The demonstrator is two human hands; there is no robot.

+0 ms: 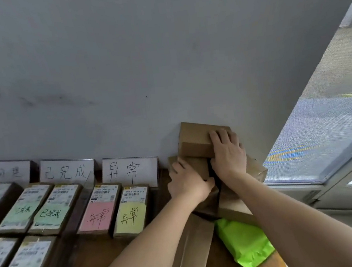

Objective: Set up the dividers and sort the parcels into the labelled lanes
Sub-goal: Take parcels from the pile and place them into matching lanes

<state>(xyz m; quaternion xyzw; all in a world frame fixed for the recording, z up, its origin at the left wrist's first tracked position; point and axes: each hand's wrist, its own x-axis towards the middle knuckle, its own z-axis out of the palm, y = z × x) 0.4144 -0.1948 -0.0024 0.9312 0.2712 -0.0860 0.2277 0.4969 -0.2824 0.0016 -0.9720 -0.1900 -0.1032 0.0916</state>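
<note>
At lower left, against the wall, one white sign card reads 已完成 and the next card 异常; the leftmost card is too blurred. On the parcels below, a pink note and a yellow note say 异常, and a green note says 已完成.

Box stack right of sign, against wall

- leftmost sign card: cut by the left edge, writing too faint to read
- shipping labels: print too small
- left hand: fingertips hidden over the far edge of the lower cardboard box it grips
- black thing between left thumb and right hand: mostly hidden, unidentifiable
- green mailer bag: top end under the right forearm
</note>
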